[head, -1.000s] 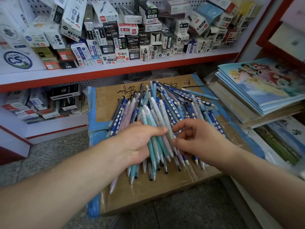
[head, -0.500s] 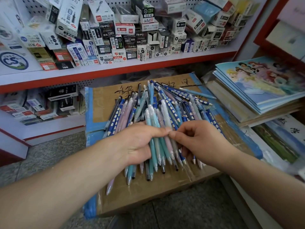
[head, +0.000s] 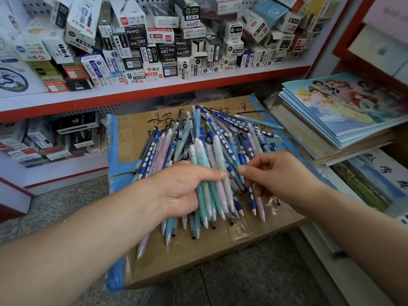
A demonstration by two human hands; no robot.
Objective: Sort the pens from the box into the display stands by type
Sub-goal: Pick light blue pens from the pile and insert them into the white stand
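Observation:
A heap of pens lies on a taped cardboard box: dark blue ones with pale dots, teal, light blue and pink ones. My left hand grips a bundle of teal and pink pens, thumb across the top, tips pointing toward me. My right hand hovers just right of the bundle, its fingers curled with the tips down among the dotted blue pens; whether it pinches one I cannot tell. No display stand is in view.
A red-edged shelf behind the box carries several small pen boxes. A stack of picture books sits to the right, more books below it. Grey stone floor lies to the left and in front.
My right hand has drawn a little to the right, off the bundle. The left hand keeps its grip on the teal and pink pens, which now stand slightly more gathered.

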